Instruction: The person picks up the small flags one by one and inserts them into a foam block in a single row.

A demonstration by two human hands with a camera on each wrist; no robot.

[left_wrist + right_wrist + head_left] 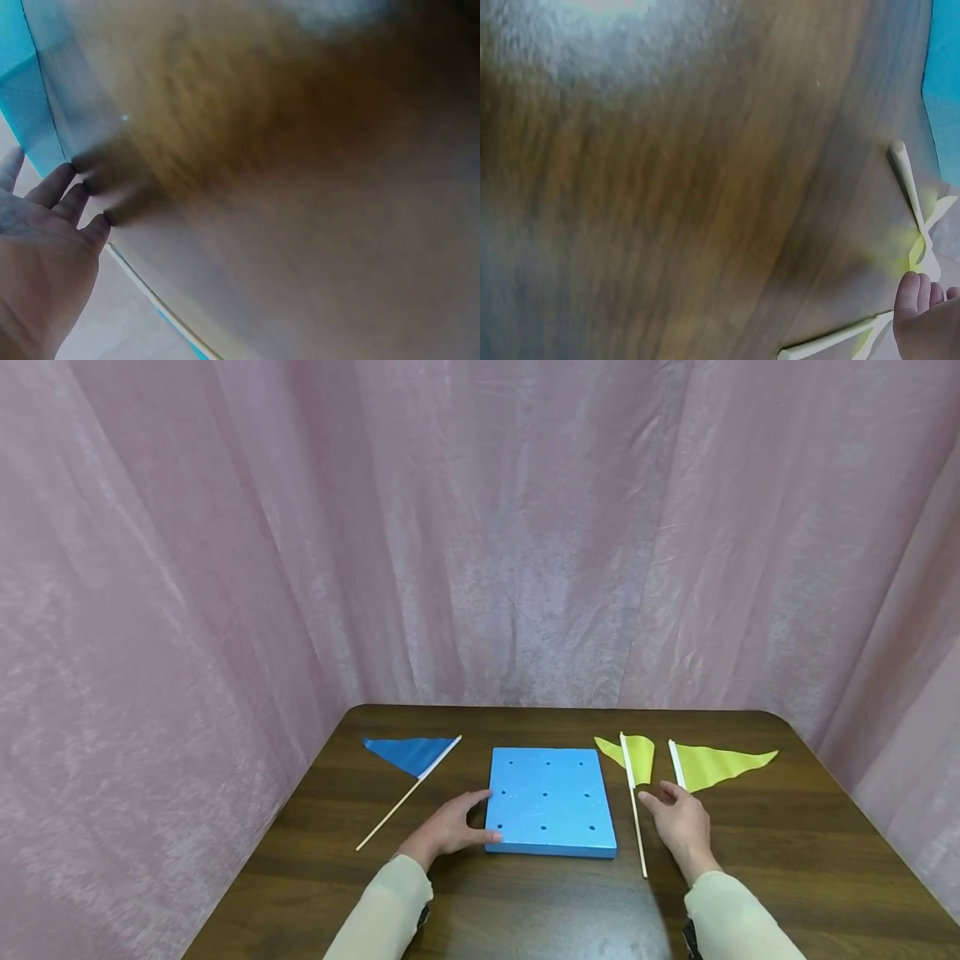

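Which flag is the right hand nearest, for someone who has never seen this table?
On the brown table, look right of the blue board, where two yellow flags lie. The right hand hovers between them. Nearest its fingers is the far-right flag: it lies spread flat to a long point, while its neighbour is crumpled.

Your head view is evenly lit and sharp; both wrist views smear badly, perhaps from motion.

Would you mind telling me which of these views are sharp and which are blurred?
The head view is sharp and evenly lit: the blue board, flags and both hands read clearly. The left wrist view is heavily smeared across the table, only the left hand is fairly distinct. The right wrist view is also blurred, with a pale glare patch at the top; the yellow flag is soft.
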